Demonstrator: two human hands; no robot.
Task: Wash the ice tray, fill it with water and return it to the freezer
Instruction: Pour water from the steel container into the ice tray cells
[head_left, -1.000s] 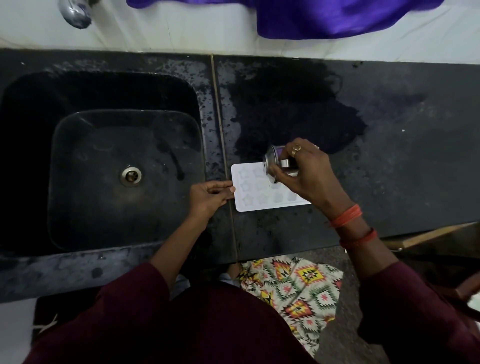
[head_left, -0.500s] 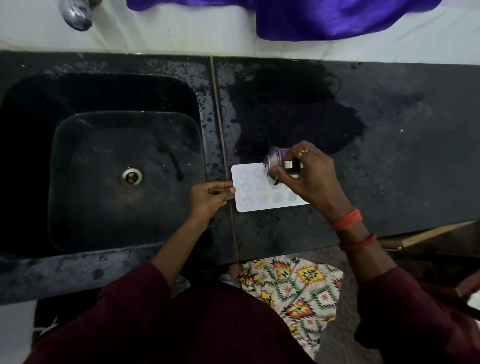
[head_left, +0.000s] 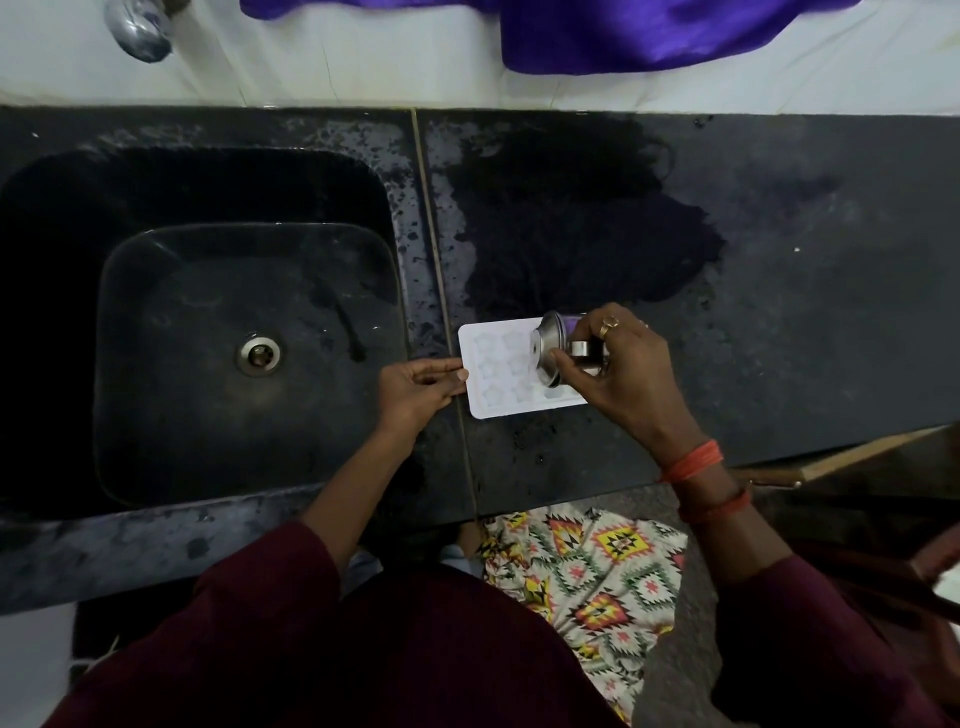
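A white ice tray (head_left: 498, 374) with star-shaped wells lies flat on the black counter, just right of the seam beside the sink. My left hand (head_left: 415, 387) pinches the tray's left edge between thumb and fingers. My right hand (head_left: 628, 371) grips a small steel cup (head_left: 553, 348), tipped on its side with its mouth facing left over the tray's right half. The hand and cup hide the tray's right end. Whether water runs from the cup is not visible.
A black sink (head_left: 244, 358) with a steel drain (head_left: 258, 355) takes up the left. A tap (head_left: 136, 28) juts from the white wall above it. The wet black counter (head_left: 779, 312) runs to the right. Purple cloth (head_left: 649, 36) hangs at the top.
My right hand has drifted a little up and right with the tipped cup. My left hand and the tray have stayed where they were.
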